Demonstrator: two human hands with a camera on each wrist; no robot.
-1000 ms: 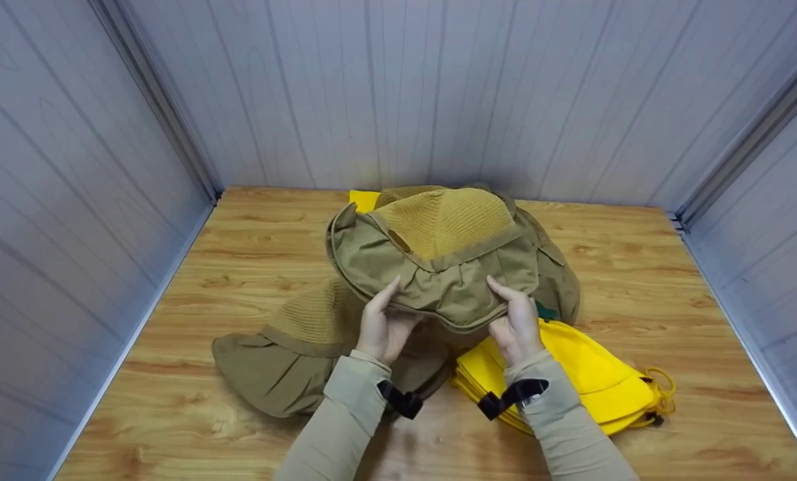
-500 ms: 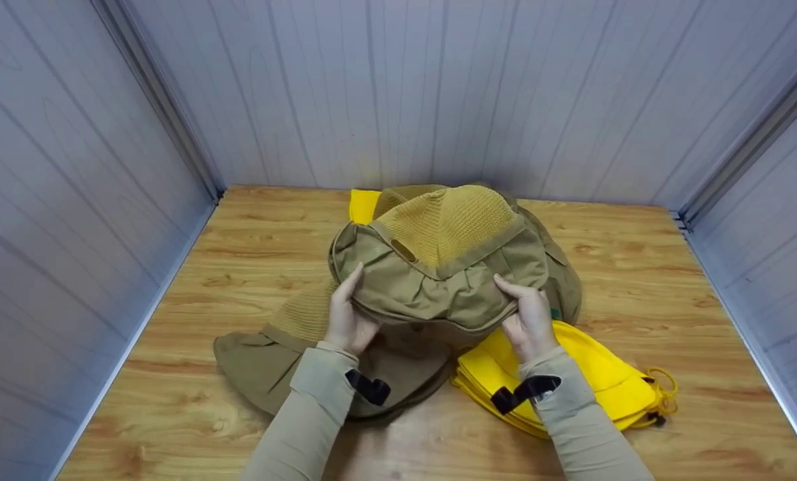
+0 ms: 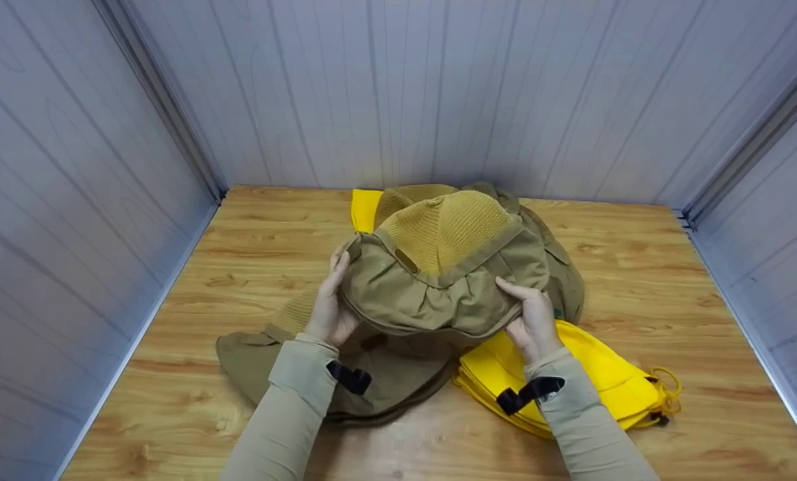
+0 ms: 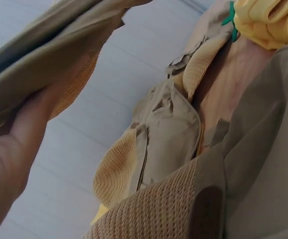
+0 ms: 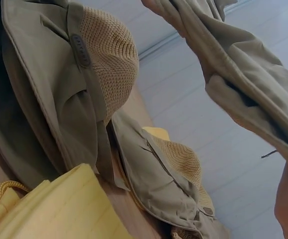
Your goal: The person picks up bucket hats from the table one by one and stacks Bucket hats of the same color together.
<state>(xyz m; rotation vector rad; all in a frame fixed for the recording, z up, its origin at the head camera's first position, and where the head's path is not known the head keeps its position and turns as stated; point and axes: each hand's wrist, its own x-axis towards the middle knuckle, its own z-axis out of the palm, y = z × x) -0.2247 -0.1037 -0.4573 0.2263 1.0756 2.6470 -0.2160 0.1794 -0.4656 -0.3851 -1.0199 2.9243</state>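
I see the left hand (image 3: 331, 304) and right hand (image 3: 533, 319) holding the brim of a tan hat (image 3: 445, 294), raised left of and beyond the yellow bundle (image 3: 610, 373). Also left of this bundle lies a second hat (image 3: 398, 377); only the right wrist view shows letters on its badge (image 5: 80, 50).

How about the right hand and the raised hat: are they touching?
Touching. The head view shows the right hand holding the raised hat at its edge, thumb laid on top.
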